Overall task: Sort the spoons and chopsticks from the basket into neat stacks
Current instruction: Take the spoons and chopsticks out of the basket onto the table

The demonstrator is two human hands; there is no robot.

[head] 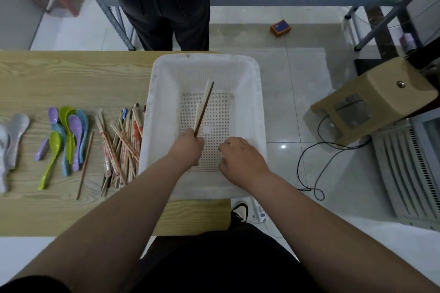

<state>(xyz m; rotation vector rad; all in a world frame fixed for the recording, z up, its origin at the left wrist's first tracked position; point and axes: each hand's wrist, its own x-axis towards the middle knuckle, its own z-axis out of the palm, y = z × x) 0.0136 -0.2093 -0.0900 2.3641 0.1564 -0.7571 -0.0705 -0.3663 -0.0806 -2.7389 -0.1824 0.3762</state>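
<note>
A white perforated basket [247, 93] sits at the right end of the wooden table [71, 78], overhanging its edge. Inside it, my left hand [189, 147] grips a few chopsticks [204, 104], one dark brown and the others pale, pointing up and away. My right hand [240, 157] hovers low over the basket floor beside it, fingers curled, holding nothing that I can see. Left of the basket lies a loose pile of chopsticks [121, 145]. Further left are coloured spoons [69, 133], a single brown chopstick [85, 164], and white spoons [12, 143].
A person in dark trousers [164, 5] stands behind the table. A beige stool [371, 100] lies tipped on the floor at right, with black cables [309, 162] and a grey heater [409, 171]. Shelves with bottles run along the back.
</note>
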